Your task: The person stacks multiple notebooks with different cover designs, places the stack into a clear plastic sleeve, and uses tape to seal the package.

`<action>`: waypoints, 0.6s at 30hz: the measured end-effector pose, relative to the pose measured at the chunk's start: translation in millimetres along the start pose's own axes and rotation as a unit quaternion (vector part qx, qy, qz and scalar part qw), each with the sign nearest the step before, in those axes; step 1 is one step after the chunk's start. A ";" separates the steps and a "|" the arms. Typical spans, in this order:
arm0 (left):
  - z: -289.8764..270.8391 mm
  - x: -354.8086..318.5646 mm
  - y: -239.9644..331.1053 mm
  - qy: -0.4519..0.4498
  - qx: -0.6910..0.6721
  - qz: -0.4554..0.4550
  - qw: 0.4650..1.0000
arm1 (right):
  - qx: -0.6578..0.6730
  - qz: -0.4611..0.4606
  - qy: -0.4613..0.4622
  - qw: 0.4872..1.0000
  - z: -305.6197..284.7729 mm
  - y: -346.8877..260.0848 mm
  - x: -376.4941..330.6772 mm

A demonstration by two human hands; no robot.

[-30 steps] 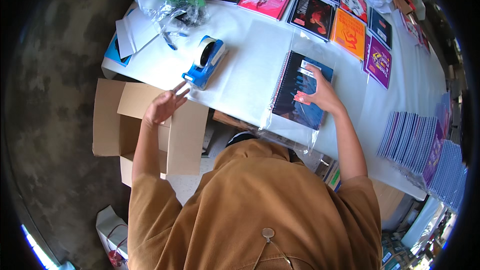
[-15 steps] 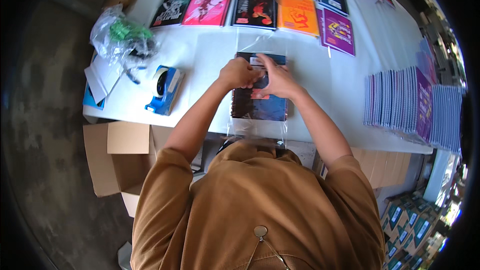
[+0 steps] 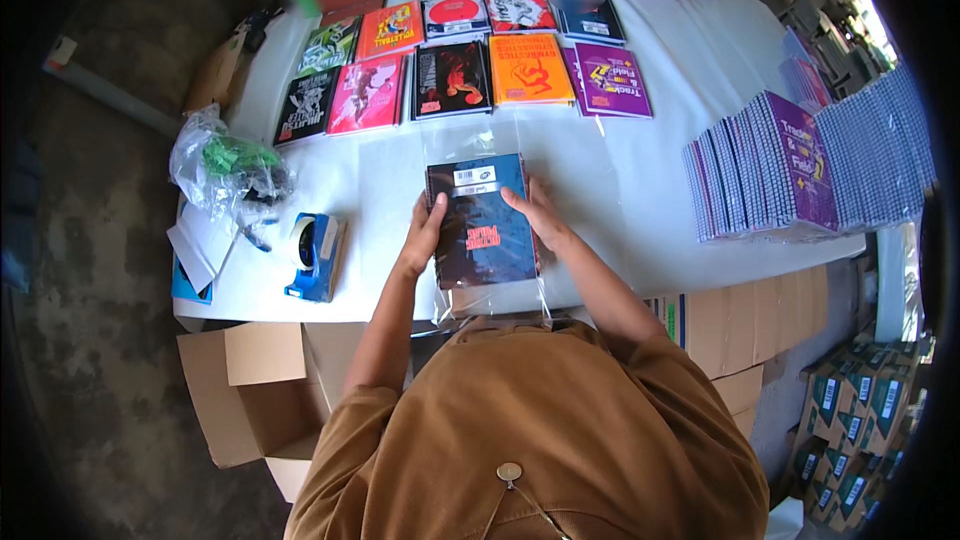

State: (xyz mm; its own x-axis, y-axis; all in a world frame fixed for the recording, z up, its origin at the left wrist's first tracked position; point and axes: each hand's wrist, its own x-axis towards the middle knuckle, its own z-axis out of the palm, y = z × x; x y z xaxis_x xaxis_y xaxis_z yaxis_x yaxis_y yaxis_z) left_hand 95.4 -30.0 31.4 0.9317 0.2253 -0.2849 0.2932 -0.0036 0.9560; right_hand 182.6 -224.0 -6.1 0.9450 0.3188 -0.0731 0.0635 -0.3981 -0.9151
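Note:
A dark blue notebook, with red lettering on its cover and a white barcode label near the top, lies within a clear plastic sleeve. It is close in front of me over the table. My left hand grips its left edge, thumb on the cover and fingers mostly hidden at the side. At the opposite edge, my right hand holds it likewise, thumb on top beside the label. Loose plastic extends past the notebook's near and far ends.
Rows of colourful notebooks lie beyond my hands. At left are a blue tape dispenser and a plastic bag with green contents. Stacked spiral notebooks stand at right. An open cardboard box sits below the table's left edge.
Both hands have moved from the top of the notebook to its two side edges. Its label and lettering are now uncovered. The view has shifted, showing more of the table's far side.

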 end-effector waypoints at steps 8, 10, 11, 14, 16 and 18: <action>8.1 -50.5 71.3 0.140 -0.111 0.242 0.953 | 0.318 -0.244 -0.024 0.916 -30.2 -113.0 -31.9; 8.0 -40.6 62.3 0.144 -0.048 0.232 0.961 | 0.310 -0.205 0.010 0.928 -22.4 -110.6 -22.2; 20.5 -38.9 58.8 0.214 -0.021 0.292 0.932 | 0.300 -0.165 0.048 0.938 -19.5 -110.0 -18.5; 30.4 -45.0 53.0 0.321 0.081 0.325 0.886 | 0.231 -0.168 0.139 0.948 -14.0 -114.6 -17.6; 31.8 -46.4 53.5 0.368 0.151 0.373 0.838 | 0.250 -0.149 0.147 0.945 -10.8 -115.3 -15.5; 34.2 -54.9 52.6 0.380 0.389 0.394 0.741 | 0.268 -0.132 0.155 0.942 -9.6 -115.3 -11.6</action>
State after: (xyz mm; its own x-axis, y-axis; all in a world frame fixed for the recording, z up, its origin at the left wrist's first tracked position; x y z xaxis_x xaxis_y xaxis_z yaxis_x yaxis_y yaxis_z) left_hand 67.0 -75.9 95.0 0.5774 0.3366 0.7438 0.0328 -0.9199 0.3909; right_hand 167.4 -190.1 104.0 0.9723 0.0461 0.2292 0.2178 0.1778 -0.9597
